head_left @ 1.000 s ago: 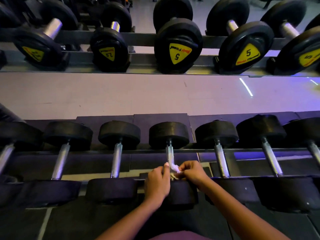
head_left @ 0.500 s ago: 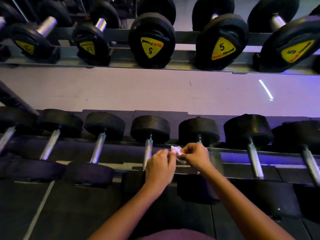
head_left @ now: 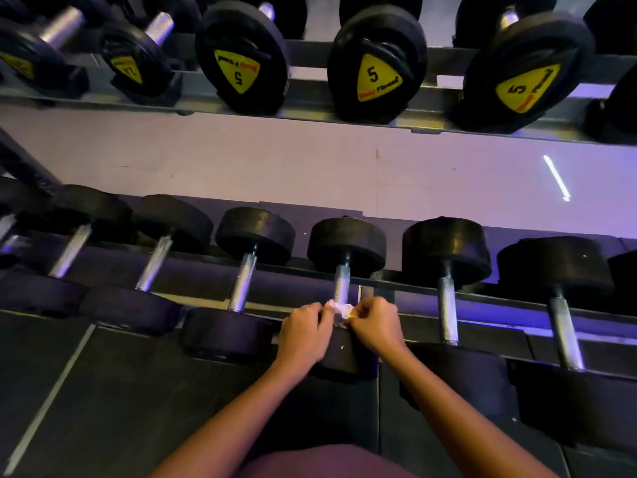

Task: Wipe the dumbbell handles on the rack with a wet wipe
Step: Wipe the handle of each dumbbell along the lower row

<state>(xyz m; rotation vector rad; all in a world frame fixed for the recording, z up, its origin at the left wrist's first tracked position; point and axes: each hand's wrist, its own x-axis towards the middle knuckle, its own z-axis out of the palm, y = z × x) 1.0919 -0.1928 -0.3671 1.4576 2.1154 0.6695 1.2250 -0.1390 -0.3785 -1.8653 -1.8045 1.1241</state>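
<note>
A row of black dumbbells with silver handles lies on the lower rack [head_left: 406,290]. My left hand [head_left: 305,331] and my right hand [head_left: 374,322] meet at the near end of one silver handle [head_left: 342,283], both pinching a small crumpled white wet wipe [head_left: 342,309] against it. The wipe is bunched between my fingertips and mostly hidden by them. The handle's near black head [head_left: 344,357] sits just below my hands. The neighbouring handle to the left [head_left: 243,283] and the one to the right [head_left: 447,310] are bare.
An upper rack [head_left: 310,105] holds black dumbbells with yellow "5" labels [head_left: 377,77]. A pale floor strip [head_left: 275,167] separates the racks. Dark floor mats [head_left: 120,391] lie in front of the lower rack. More dumbbells extend to both sides.
Both hands, with the wipe, left one dumbbell's handle and shifted right to the adjoining dumbbell's handle. The camera view swung right and tilted with them.
</note>
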